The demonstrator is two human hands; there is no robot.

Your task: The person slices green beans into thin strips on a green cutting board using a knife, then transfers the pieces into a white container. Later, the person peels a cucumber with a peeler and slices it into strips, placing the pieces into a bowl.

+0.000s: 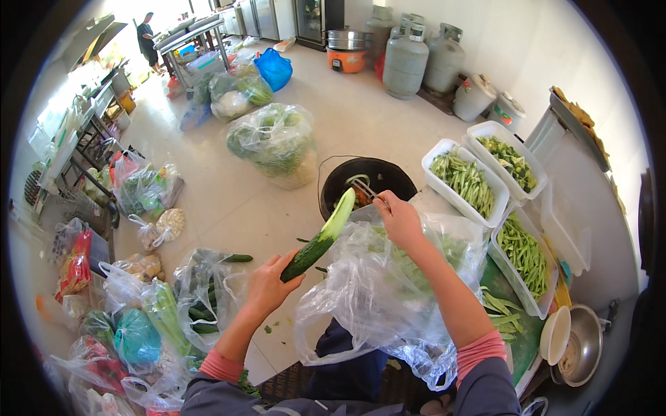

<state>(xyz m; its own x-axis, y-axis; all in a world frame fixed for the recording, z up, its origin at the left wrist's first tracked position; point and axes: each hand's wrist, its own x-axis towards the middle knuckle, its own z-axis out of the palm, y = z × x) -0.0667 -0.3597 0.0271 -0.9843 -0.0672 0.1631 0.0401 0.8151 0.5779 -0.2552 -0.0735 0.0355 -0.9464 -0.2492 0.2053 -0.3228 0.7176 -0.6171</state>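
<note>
My left hand grips the unpeeled lower end of a cucumber, which slants up and to the right. Pale flesh shows along its far half, while dark green skin covers the near half. In my right hand is a peeler, its head just beyond the cucumber's tip. Below both lies a black bucket with peelings and other scraps inside. A clear plastic bag with pale green contents lies across my lap, under my right forearm.
White tubs of cut vegetables stand at the right, beside a green cutting board. Bagged cucumbers and several other vegetable bags lie on the floor at the left. Ahead are a large bag of greens, gas cylinders and a distant person.
</note>
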